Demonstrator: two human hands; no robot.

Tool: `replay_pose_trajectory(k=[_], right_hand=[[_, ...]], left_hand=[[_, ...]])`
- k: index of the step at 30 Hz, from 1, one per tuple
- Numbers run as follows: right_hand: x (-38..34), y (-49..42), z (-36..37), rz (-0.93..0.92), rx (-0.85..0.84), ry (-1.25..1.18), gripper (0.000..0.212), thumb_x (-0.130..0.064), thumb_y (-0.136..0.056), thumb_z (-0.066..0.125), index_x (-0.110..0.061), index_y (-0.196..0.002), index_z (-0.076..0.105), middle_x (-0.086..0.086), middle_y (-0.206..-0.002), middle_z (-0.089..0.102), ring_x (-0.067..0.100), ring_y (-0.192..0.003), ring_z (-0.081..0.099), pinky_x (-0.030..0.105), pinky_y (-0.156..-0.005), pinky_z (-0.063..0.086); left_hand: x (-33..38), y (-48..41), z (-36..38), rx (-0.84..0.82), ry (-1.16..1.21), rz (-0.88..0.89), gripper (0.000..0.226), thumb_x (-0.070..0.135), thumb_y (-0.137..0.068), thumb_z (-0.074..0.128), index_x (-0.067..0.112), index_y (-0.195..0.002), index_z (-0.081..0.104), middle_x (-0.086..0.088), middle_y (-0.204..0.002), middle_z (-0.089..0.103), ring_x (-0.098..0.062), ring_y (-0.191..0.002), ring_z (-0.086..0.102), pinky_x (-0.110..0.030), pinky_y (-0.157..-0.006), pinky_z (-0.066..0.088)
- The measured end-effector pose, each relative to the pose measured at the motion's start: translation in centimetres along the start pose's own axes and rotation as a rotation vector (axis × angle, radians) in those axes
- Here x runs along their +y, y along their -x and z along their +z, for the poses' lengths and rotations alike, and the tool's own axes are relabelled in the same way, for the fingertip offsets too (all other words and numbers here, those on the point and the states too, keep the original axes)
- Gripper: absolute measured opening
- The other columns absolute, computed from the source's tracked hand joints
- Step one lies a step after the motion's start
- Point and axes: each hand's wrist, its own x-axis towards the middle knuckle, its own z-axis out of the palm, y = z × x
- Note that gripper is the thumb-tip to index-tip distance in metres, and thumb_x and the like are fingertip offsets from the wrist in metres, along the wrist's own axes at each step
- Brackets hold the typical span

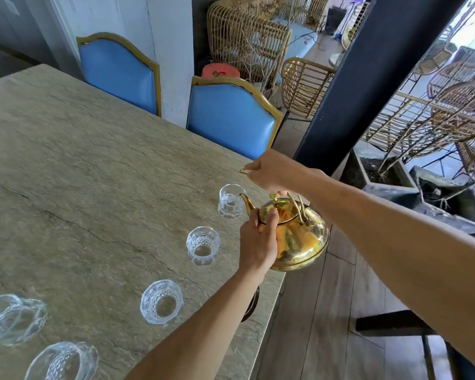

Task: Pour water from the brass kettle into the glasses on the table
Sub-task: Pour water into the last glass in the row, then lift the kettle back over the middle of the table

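A shiny brass kettle [299, 237] hangs over the table's right edge, tilted, its spout reaching the rim of the farthest glass [230, 201]. My right hand [272, 171] is closed around the kettle's handle from above. My left hand [258, 239] presses against the kettle's lid and left side. Two more cut-glass tumblers, one [203, 245] and another [161, 301], stand in a row toward me. More glasses [14, 318] sit at the lower left, with one [63, 360] near the frame's bottom edge.
The stone-look table [80, 174] stretches left and away. Two blue padded chairs [231, 116] stand at its far side. A dark pillar [354, 86] rises to the right, with wicker chairs [305, 86] and planters beyond. Wooden floor lies to the right of the table.
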Motion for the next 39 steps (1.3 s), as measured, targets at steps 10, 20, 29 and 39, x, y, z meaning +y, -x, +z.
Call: replay_pose_trajectory(k=[10, 20, 29, 39], right_hand=[[2.6, 3.2, 0.8, 0.068, 0.097, -0.305, 0.038, -0.027, -0.102, 0.049, -0.028, -0.139, 0.057, -0.004, -0.074, 0.062, 0.011, -0.042, 0.048, 0.018, -0.035, 0.036], [2.5, 9.6, -1.8, 0.139, -0.048, -0.725, 0.038, -0.017, -0.104, 0.04, -0.013, -0.14, 0.049, 0.001, -0.059, 0.039, 0.009, -0.04, 0.031, 0.022, -0.04, 0.024], [0.1, 13.3, -4.3, 0.117, 0.058, -0.994, 0.014, 0.0, -0.096, 0.036, -0.003, -0.1, 0.05, 0.008, -0.064, 0.051, 0.011, -0.036, 0.042, 0.024, -0.04, 0.037], [-10.1, 14.8, -5.0, -0.065, -0.022, -1.11, 0.015, -0.004, -0.103, 0.038, -0.012, -0.095, 0.049, 0.005, -0.066, 0.055, 0.014, -0.049, 0.055, 0.024, -0.045, 0.05]], left_hand=[[-2.3, 0.2, 0.0, -0.009, -0.147, 0.072, 0.079, 0.086, -0.082, 0.045, 0.025, -0.13, 0.062, -0.012, -0.12, 0.067, -0.026, -0.113, 0.067, -0.051, -0.101, 0.054], [1.3, 2.8, -2.1, -0.205, -0.196, 0.258, 0.042, 0.056, -0.094, 0.056, 0.019, -0.112, 0.068, -0.004, -0.1, 0.075, -0.012, -0.094, 0.073, -0.026, -0.083, 0.058], [6.2, 5.2, -6.2, -0.343, -0.246, 0.347, 0.017, 0.034, -0.107, 0.055, 0.022, -0.113, 0.065, 0.009, -0.098, 0.071, 0.013, -0.083, 0.067, -0.007, -0.074, 0.05], [10.8, 6.3, -17.3, -0.322, -0.271, 0.381, 0.01, 0.032, -0.105, 0.057, 0.04, -0.106, 0.063, 0.015, -0.097, 0.073, 0.009, -0.082, 0.071, -0.014, -0.075, 0.055]])
